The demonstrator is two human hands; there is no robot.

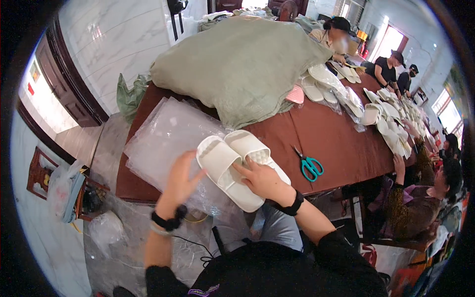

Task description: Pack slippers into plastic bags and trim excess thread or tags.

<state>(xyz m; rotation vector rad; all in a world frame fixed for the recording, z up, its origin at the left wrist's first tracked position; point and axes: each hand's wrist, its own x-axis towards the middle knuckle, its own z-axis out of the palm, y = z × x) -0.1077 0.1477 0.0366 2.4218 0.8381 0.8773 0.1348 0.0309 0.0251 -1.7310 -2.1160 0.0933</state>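
Observation:
A pair of cream slippers (228, 174) lies side by side at the table's near edge, partly over a stack of clear plastic bags (166, 133). My right hand (269, 184) grips the pair where the two inner edges meet, its fingers reaching toward the foot openings below the straps. Close to the left slipper, my left hand (179, 185) is open with thumb and fingers apart, holding nothing. Whether its fingertips touch the slipper's side is hard to tell. Teal-handled scissors (310, 167) rest on the brown tabletop to the right, blades pointing away.
A large grey-green cloth bundle (237, 59) covers the far part of the brown table (282, 128). More slippers (391, 116) are piled along the right, where several people work. At left stand a wooden chair (89, 185) with bags and a green bag (131, 96).

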